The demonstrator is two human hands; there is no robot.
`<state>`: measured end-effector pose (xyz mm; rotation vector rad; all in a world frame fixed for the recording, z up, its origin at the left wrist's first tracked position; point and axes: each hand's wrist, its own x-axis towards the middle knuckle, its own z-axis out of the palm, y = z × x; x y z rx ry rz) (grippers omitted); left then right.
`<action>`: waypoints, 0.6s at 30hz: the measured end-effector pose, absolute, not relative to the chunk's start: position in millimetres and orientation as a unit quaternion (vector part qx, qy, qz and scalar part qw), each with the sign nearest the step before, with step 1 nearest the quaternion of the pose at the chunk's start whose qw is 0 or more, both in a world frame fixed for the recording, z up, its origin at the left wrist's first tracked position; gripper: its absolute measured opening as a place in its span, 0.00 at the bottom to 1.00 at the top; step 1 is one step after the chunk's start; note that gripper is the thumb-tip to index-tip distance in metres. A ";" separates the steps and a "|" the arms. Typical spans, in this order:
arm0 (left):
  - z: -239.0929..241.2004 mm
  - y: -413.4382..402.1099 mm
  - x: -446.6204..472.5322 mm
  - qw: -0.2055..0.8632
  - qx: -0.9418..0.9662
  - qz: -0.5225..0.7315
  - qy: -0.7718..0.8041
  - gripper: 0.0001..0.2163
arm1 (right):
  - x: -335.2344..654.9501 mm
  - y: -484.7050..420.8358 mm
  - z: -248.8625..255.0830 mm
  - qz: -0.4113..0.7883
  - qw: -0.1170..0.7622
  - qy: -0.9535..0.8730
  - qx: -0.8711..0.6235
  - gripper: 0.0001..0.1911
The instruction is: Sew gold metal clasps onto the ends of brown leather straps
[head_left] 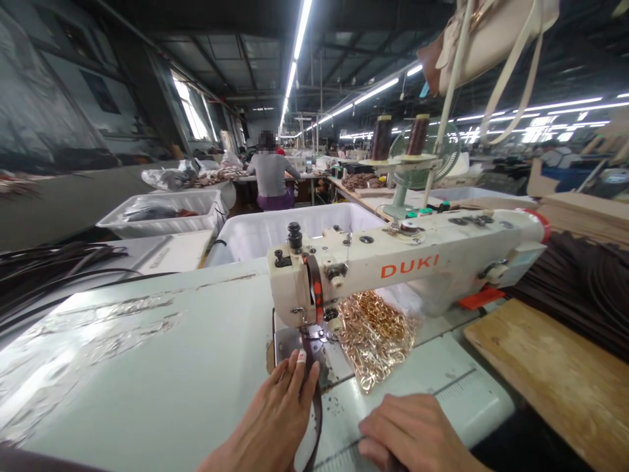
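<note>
My left hand (pixel 278 416) lies flat on the sewing table, fingers stretched toward the needle, pressing a narrow dark leather strap (pixel 317 400) that runs under the presser foot (pixel 310 331) of a cream DUKI sewing machine (pixel 407 262). My right hand (pixel 415 436) rests curled on the table's near edge to the right of the strap; I cannot tell whether it grips the strap's end. A pile of gold chain (pixel 376 331) sits in a clear bag under the machine arm.
White plastic bins (pixel 167 213) stand behind the pale green table (pixel 137 367). Dark straps lie in heaps at left (pixel 54 262) and right (pixel 584 288). A wooden board (pixel 550 367) lies at right. Thread cones, a fan (pixel 422 164) and a hanging bag (pixel 491 36) are overhead. A seated person (pixel 271 178) works farther back.
</note>
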<state>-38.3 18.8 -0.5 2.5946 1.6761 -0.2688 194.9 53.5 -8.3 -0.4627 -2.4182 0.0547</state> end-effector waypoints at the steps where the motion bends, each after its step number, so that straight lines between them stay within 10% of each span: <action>1: 2.5 18.6 -37.1 0.017 0.834 -0.097 0.543 0.41 | 190.0 63.9 -2.1 0.018 0.321 -0.931 -0.172 0.21; 8: -21.2 22.4 -54.5 -0.083 0.867 -0.060 0.488 0.29 | 170.4 113.8 3.9 -0.083 0.127 -0.986 -0.070 0.23; 18: -70.3 29.8 -73.9 -0.325 0.853 0.043 0.405 0.32 | 193.3 117.2 -26.6 -0.079 0.192 -0.978 -0.011 0.19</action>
